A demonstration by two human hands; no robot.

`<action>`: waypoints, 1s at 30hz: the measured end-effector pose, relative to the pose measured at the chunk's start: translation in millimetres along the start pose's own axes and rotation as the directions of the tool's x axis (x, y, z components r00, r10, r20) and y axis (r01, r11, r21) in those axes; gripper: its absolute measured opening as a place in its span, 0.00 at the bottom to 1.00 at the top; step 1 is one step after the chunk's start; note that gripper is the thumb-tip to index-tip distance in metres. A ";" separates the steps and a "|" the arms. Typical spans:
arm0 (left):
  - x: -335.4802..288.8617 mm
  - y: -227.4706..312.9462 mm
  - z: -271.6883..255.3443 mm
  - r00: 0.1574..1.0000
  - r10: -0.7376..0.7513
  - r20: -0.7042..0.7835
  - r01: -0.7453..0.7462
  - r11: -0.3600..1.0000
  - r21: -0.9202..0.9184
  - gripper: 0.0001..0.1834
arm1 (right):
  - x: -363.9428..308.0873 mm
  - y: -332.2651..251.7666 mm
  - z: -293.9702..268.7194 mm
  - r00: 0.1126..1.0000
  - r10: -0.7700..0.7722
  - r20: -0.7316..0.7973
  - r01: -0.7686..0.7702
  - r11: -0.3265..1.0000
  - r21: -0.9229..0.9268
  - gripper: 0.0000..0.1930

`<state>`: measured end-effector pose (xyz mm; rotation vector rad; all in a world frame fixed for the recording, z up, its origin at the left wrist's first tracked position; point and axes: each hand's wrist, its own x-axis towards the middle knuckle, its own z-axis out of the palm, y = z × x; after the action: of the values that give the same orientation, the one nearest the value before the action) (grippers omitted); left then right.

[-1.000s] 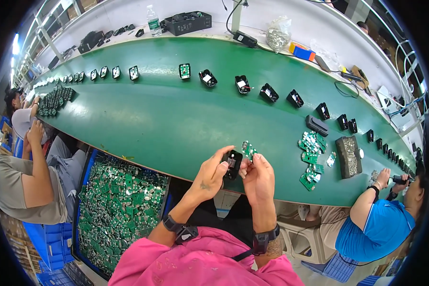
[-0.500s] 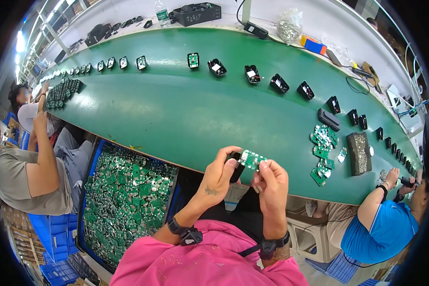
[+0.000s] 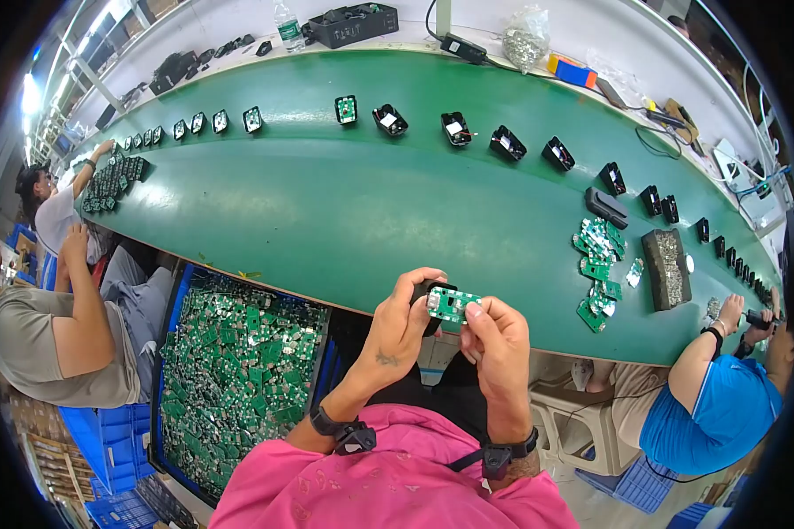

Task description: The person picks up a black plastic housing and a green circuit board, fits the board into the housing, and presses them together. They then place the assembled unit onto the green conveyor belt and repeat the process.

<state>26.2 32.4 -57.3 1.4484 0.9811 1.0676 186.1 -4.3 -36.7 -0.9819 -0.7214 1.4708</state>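
Between my two hands, above the near edge of the green table (image 3: 326, 212), is a green circuit board (image 3: 451, 305). My right hand (image 3: 498, 339) pinches its right end between thumb and fingers. My left hand (image 3: 399, 324) is closed around a black plastic housing (image 3: 431, 289), mostly hidden behind the fingers and the board. The board's left end lies in front of the housing; I cannot tell whether it touches. To the right on the table is a loose pile of green circuit boards (image 3: 598, 264), beside a dark foam block (image 3: 667, 270) and a closed black case (image 3: 606, 208).
A row of black housings (image 3: 507, 143) curves along the table, some with boards inside. Below left stands a blue-edged bin (image 3: 170, 339) full of boards. Co-workers sit at the left (image 3: 57, 339) and right (image 3: 710, 401). A stool (image 3: 582, 423) stands at my right.
The board has tilted and shifted slightly left, in front of the black housing. At the far left, a co-worker's arm has reached out toward the row of housings.
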 end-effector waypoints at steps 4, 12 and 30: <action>1.5 3.0 -1.0 0.999 0.030 0.012 -0.031 0.996 0.081 0.18 | -0.1 -1.3 1.4 0.999 0.004 0.044 -0.002 1.000 -0.028 0.12; 5.3 -4.1 1.2 0.994 0.113 0.002 -0.112 0.984 0.138 0.17 | -1.9 1.3 -0.4 0.999 0.013 0.030 -0.011 0.997 -0.073 0.11; 4.1 5.7 4.8 0.986 -0.143 0.091 0.160 0.961 -0.226 0.22 | 1.8 14.2 -4.2 0.996 -0.082 -0.030 0.071 0.963 -0.261 0.11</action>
<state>32.1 34.4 -51.5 1.1936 0.8681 0.9748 183.2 -4.9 -51.4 -1.1665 -0.9291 1.3062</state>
